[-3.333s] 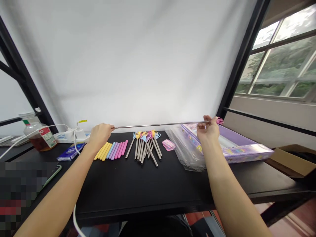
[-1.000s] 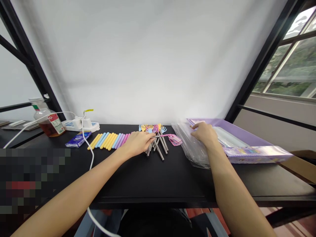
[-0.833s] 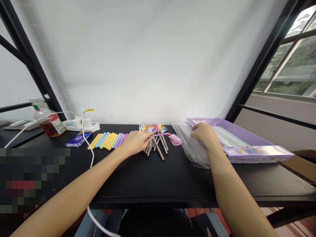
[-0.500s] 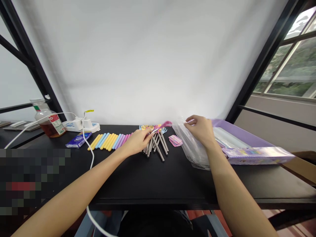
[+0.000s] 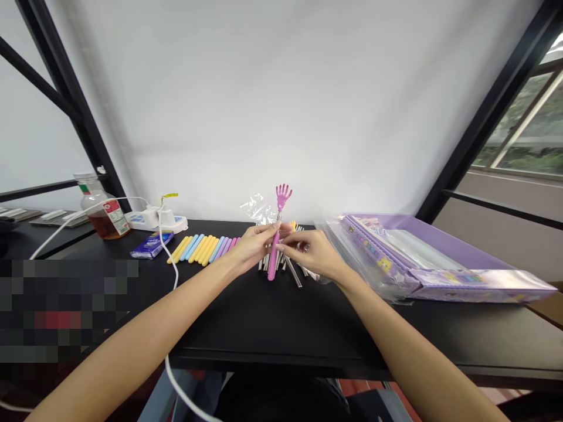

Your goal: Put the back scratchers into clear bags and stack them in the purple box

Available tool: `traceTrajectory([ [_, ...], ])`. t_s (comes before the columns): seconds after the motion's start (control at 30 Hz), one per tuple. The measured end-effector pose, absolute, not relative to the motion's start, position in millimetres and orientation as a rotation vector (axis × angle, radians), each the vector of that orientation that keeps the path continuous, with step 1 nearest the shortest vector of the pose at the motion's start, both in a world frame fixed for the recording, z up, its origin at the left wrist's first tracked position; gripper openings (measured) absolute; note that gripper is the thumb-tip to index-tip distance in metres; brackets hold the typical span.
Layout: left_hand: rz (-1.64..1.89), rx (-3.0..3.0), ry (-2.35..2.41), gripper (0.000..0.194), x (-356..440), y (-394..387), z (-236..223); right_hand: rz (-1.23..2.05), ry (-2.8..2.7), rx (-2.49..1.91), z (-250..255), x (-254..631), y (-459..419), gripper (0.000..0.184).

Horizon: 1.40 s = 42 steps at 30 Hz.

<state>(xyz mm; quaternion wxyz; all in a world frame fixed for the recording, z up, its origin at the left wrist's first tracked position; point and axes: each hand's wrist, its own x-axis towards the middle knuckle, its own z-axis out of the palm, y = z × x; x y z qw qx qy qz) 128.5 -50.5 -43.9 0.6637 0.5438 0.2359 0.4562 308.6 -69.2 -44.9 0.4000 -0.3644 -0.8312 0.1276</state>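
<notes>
Pink scratcher (image 5: 273,261) is part-hidden by the left hand (image 5: 254,247).

Indoor workspace: black desk (image 5: 290,328), window (image 5: 543,138)

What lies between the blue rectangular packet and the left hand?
In the head view: a white cable, then a row of rounded yellow, blue, purple and pink sticks.

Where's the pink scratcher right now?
In the head view, the pink scratcher is near the middle, held in the left hand, with the right hand close on its right and metal rods behind.
</notes>
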Motion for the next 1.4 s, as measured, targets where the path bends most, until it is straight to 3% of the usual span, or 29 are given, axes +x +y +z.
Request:
traceTrajectory([
  [0.17, 1.084, 1.173, 0.588, 0.030, 130.9, -48.8, -46.3, 0.421, -2.022, -0.953, -52.8, 294.2, -68.4, 0.035],
  [0.37, 1.246, 1.146, 0.667, 0.035, 119.0, -40.3, -41.7, 0.789, -1.666, -0.962, -45.4, 303.6, -61.4, 0.043],
  [0.53, 1.328, 1.218, 0.802, 0.072, 112.0, -33.3, -46.5, 0.800, -1.505, -1.010, -38.5, 319.7, -57.1, 0.046],
  [0.73, 1.345, 1.370, 0.808, 0.059, 115.0, -29.7, -57.0, 0.866, -1.478, -1.008, -34.3, 320.3, -61.5, 0.045],
  [1.07, 1.434, 1.306, 0.891, 0.018, 117.1, -29.5, -51.8, 1.013, -1.729, -0.994, -24.9, 325.0, -71.4, 0.051],
  [1.13, 1.448, 1.269, 0.930, 0.020, 117.8, -29.2, -52.1, 0.994, -1.787, -1.046, -23.9, 324.5, -73.5, 0.051],
  [1.3, 1.549, 1.308, 0.944, 0.058, 115.3, -26.7, -54.1, 0.925, -1.838, -1.111, -26.1, 327.5, -70.5, 0.052],
  [1.4, 1.605, 1.242, 0.899, 0.048, 113.6, -23.2, -53.7, 0.879, -1.842, -1.146, -28.5, 331.6, -66.5, 0.054],
])
